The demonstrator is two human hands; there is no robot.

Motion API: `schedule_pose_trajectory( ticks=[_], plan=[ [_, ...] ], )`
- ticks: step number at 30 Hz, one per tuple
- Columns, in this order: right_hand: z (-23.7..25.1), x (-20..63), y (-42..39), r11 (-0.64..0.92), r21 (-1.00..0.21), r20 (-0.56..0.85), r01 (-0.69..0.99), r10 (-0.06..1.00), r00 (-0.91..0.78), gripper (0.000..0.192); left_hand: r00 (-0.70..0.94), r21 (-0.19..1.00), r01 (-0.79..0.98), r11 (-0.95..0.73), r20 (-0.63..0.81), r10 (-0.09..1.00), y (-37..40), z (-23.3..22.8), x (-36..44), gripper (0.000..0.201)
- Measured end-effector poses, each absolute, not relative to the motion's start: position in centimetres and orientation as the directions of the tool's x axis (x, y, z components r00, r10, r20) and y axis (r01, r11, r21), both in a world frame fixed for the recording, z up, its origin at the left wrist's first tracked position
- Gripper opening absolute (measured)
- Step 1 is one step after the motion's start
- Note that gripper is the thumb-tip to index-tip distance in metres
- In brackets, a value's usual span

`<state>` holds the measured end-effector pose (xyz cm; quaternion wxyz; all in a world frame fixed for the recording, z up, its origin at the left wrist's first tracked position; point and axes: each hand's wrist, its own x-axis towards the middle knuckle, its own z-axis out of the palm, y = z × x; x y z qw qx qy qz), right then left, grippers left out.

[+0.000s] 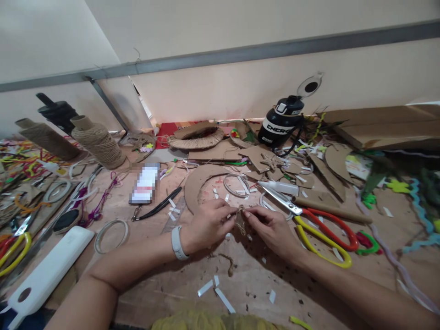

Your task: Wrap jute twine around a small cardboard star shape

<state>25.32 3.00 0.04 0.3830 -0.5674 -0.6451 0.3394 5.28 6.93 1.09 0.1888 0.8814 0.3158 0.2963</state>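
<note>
My left hand [213, 223] and my right hand [271, 228] meet above the middle of the table, both with fingers pinched. Between their fingertips is a small piece of brown twine [242, 225], its loose end hanging down. How the twine is looped or knotted is too small to make out. Just behind my left hand lies a crescent-shaped cardboard ring [193, 185], partly hidden by that hand. Another short scrap of twine [230, 265] rests on the table below. Scissors [309, 224] with red and yellow handles lie open to the right of my right hand.
Twine spools [99, 142] stand at the left, and a phone [145, 183] lies nearer the middle. A black bottle [281, 121] stands at the back among cardboard scraps [257, 158]. A white plastic strip [51, 270] lies front left; a cardboard tube [333, 209] lies right.
</note>
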Motion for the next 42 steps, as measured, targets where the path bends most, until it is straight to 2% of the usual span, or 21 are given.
schedule_pose_trajectory(
  ticks=[4,7,10,13,18,21,24,26,27,29,31,34,36,42],
  plan=[
    [-0.1,25.2,3.0,0.136,-0.873,0.118,0.468,0.991,-0.069,0.029,0.664,0.440,0.454,-0.775,0.413,0.624,6.8,1.2,5.3,0.020],
    [-0.3,25.1,2.9,0.146,-0.872,0.126,0.467,0.989,-0.072,0.027,0.681,0.428,0.425,-0.797,0.429,0.594,6.8,1.2,5.3,0.023],
    [-0.3,25.1,2.8,0.162,-0.872,0.141,0.463,0.987,-0.080,0.027,0.677,0.471,0.376,-0.798,0.448,0.584,7.0,0.8,5.5,0.023],
    [-0.2,25.1,2.8,0.165,-0.879,0.148,0.447,0.986,-0.073,0.027,0.624,0.599,0.299,-0.743,0.467,0.627,7.3,0.5,5.7,0.018],
    [-0.2,25.3,2.9,0.117,-0.898,0.104,0.425,0.993,-0.053,0.030,0.474,0.837,0.207,-0.507,0.367,0.800,7.8,0.9,5.8,0.015],
    [-0.2,25.3,2.8,0.105,-0.897,0.087,0.430,0.994,-0.060,0.030,0.415,0.947,0.162,-0.276,0.188,0.890,7.9,1.1,6.0,0.020],
    [-0.3,25.3,2.7,0.122,-0.890,0.101,0.439,0.992,-0.072,0.028,0.453,0.997,0.050,0.054,-0.071,0.889,7.9,0.8,6.3,0.035],
    [-0.3,25.3,2.8,0.135,-0.887,0.110,0.441,0.991,-0.081,0.028,0.497,0.981,-0.010,0.193,-0.162,0.852,7.9,0.4,6.4,0.042],
    [-0.3,25.3,2.8,0.138,-0.887,0.112,0.442,0.990,-0.085,0.029,0.509,0.978,-0.016,0.208,-0.171,0.844,7.9,0.3,6.4,0.043],
    [-0.3,25.3,2.8,0.135,-0.886,0.107,0.444,0.990,-0.088,0.029,0.505,0.993,0.043,0.110,-0.116,0.855,8.0,0.2,6.3,0.038],
    [-0.2,25.4,2.8,0.127,-0.886,0.098,0.446,0.991,-0.088,0.029,0.497,0.981,0.158,-0.116,0.023,0.867,8.0,0.2,6.1,0.030],
    [-0.3,25.4,2.8,0.109,-0.893,0.082,0.436,0.993,-0.082,0.030,0.513,0.869,0.248,-0.428,0.257,0.819,7.9,0.2,5.9,0.019],
    [-0.2,25.4,2.8,0.097,-0.900,0.071,0.424,0.995,-0.077,0.030,0.523,0.850,0.241,-0.469,0.293,0.800,7.7,0.2,5.9,0.019],
    [0.0,25.1,2.8,0.073,-0.905,0.037,0.419,0.995,-0.093,0.027,0.568,0.861,0.271,-0.430,0.218,0.794,7.6,0.5,5.7,0.018]
  ],
)
